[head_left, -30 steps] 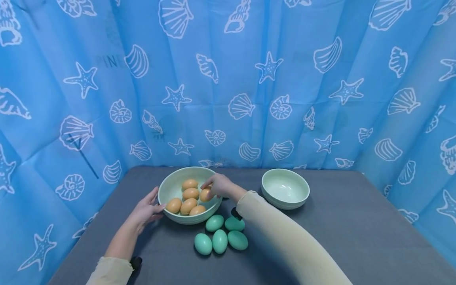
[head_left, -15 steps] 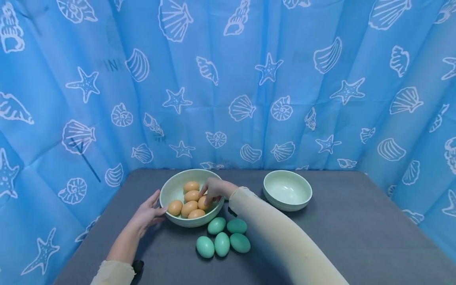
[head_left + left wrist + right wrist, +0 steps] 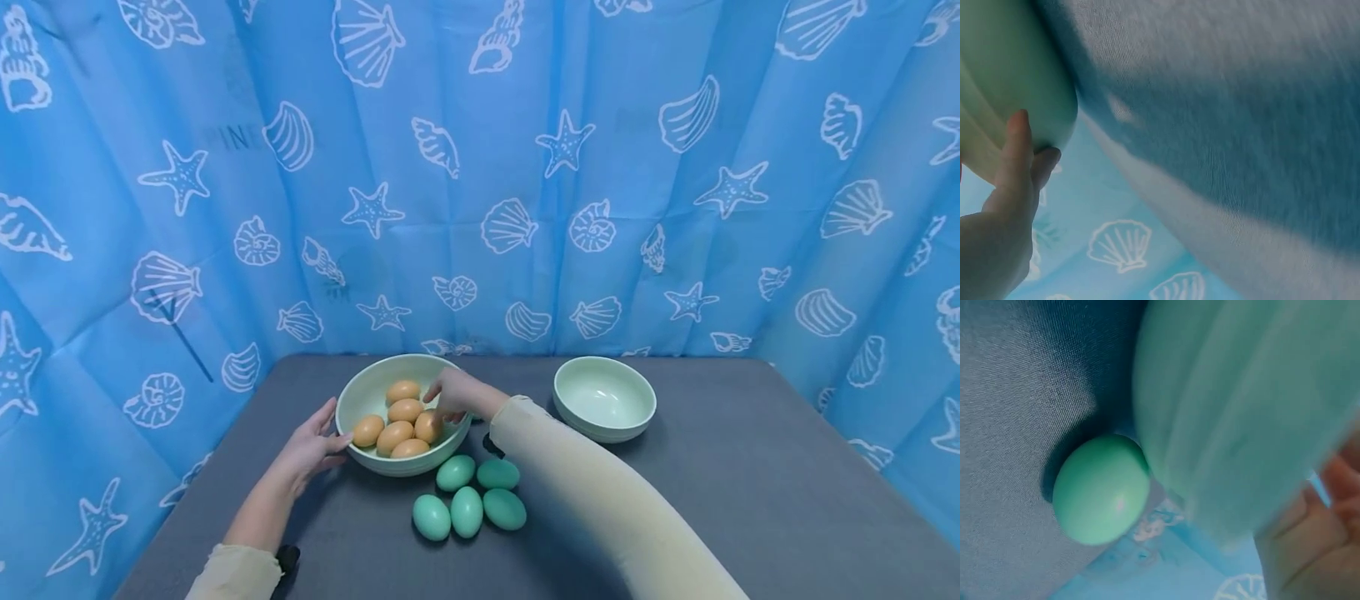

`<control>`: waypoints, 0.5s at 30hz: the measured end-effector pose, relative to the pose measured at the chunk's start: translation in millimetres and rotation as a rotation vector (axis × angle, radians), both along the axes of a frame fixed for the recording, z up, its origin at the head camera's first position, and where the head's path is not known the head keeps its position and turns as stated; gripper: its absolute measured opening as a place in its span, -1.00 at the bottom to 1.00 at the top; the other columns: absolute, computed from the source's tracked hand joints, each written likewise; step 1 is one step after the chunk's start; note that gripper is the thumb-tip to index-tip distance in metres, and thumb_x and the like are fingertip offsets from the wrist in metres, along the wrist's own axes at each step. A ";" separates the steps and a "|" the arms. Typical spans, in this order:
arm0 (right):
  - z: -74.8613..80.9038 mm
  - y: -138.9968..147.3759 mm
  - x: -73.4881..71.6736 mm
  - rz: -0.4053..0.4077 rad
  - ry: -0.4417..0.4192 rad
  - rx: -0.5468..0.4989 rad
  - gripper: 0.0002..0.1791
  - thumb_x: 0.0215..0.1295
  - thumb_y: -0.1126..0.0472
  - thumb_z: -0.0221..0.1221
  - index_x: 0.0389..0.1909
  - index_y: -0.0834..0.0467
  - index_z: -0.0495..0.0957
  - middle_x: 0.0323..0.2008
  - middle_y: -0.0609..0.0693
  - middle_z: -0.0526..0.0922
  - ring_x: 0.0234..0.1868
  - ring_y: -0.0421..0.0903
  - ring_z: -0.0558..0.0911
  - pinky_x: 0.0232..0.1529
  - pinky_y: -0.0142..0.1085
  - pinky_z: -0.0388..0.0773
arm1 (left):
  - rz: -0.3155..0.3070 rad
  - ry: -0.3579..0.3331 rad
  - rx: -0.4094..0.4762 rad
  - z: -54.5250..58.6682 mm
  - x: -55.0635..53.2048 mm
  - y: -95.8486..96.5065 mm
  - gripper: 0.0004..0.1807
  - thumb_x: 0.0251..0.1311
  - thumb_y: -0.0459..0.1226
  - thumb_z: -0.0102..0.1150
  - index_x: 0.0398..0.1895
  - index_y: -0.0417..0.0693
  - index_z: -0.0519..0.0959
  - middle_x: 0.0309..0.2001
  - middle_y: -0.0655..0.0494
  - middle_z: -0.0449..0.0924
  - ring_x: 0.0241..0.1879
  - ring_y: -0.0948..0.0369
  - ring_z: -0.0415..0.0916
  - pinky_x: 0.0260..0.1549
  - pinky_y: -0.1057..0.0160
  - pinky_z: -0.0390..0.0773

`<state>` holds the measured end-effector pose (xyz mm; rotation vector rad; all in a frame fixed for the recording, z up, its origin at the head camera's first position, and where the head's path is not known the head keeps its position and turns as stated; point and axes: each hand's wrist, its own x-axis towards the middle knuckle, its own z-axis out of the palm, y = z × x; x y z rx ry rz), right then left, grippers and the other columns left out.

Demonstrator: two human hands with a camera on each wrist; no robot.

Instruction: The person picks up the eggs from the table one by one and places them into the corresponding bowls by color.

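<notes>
Pale green, the bowl (image 3: 399,467) with brown eggs (image 3: 394,437) touches the straight fingers of the left hand (image 3: 311,446). Inside it, the right hand (image 3: 459,393), loosely parted and gripping nothing, hangs just beside the nearest egg (image 3: 427,427).

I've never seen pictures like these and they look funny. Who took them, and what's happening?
There is no robot here, just a person's two bare hands. The widest picture comes from a camera worn on the head, looking forward and down. The two tilted close-ups come from a camera on each wrist.

On the grey table stands a pale green bowl with six orange eggs inside. Green eggs lie in front of it, and a second bowl stands to the right.

The left hand touches the first bowl's side. The right hand reaches in beside an orange egg, but its fingers are partly hidden, so I can't tell whether it's holding it.
</notes>
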<state>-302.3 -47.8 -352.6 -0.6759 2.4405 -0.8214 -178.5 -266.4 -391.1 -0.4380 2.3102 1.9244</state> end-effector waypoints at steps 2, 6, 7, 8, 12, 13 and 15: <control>5.5 9.2 2.8 -0.070 -0.007 -0.064 -0.60 0.26 0.45 0.28 0.14 0.25 0.65 -0.28 0.23 0.75 -0.25 0.11 0.74 -0.37 -0.26 0.67 | -0.004 0.000 -0.030 0.1 0.1 0.6 -0.11 0.46 -0.43 -0.01 0.62 -0.14 -0.34 0.60 -0.22 -0.46 0.54 -0.32 -0.27 0.32 -0.28 0.30; 16.4 36.4 8.4 -0.139 0.018 -0.160 -0.58 0.29 0.42 0.27 0.18 0.25 0.62 -0.09 0.26 0.74 -0.19 0.09 0.75 -0.21 -0.16 0.72 | 0.005 0.005 -0.120 1.3 1.4 3.7 -0.15 0.48 -0.37 0.00 0.61 -0.19 -0.30 0.60 -0.26 -0.37 0.52 -0.32 -0.15 0.29 -0.27 0.35; 18.8 44.7 9.6 -0.139 0.030 -0.172 -0.58 0.31 0.41 0.26 0.19 0.25 0.61 -0.05 0.27 0.73 -0.19 0.07 0.75 -0.18 -0.15 0.72 | 0.012 0.009 -0.143 1.9 2.3 5.0 -0.15 0.48 -0.36 0.01 0.61 -0.20 -0.28 0.60 -0.26 -0.35 0.52 -0.31 -0.12 0.28 -0.26 0.36; 21.4 53.4 10.8 -0.141 0.041 -0.187 -0.59 0.32 0.41 0.24 0.20 0.25 0.60 -0.01 0.26 0.72 -0.18 0.05 0.75 -0.16 -0.13 0.72 | 0.022 0.017 -0.172 2.7 3.6 6.5 -0.16 0.48 -0.35 0.02 0.61 -0.22 -0.26 0.60 -0.27 -0.32 0.51 -0.31 -0.10 0.27 -0.24 0.39; 31.0 91.1 13.7 -0.133 0.103 -0.246 -0.59 0.38 0.38 0.19 0.23 0.30 0.56 0.03 0.28 0.70 -0.14 0.07 0.74 -0.10 -0.11 0.70 | 0.058 0.085 -0.263 8.5 12.4 10.5 -0.19 0.46 -0.36 0.06 0.60 -0.26 -0.16 0.59 -0.30 -0.18 0.50 -0.29 -0.03 0.33 -0.20 0.33; 33.7 100.6 14.7 -0.132 0.117 -0.260 -0.59 0.40 0.37 0.17 0.24 0.32 0.54 0.04 0.29 0.69 -0.11 0.09 0.74 -0.07 -0.11 0.70 | 0.070 0.111 -0.274 10.5 15.5 11.0 -0.20 0.46 -0.37 0.06 0.60 -0.26 -0.12 0.58 -0.29 -0.14 0.50 -0.28 -0.01 0.35 -0.19 0.31; 37.3 118.8 16.2 -0.134 0.148 -0.296 -0.60 0.43 0.35 0.14 0.25 0.35 0.52 0.07 0.32 0.67 -0.05 0.14 0.72 -0.01 -0.06 0.68 | 0.096 0.164 -0.290 13.5 22.2 10.4 -0.25 0.46 -0.35 0.06 0.59 -0.24 -0.03 0.57 -0.25 -0.03 0.50 -0.24 0.07 0.36 -0.10 0.33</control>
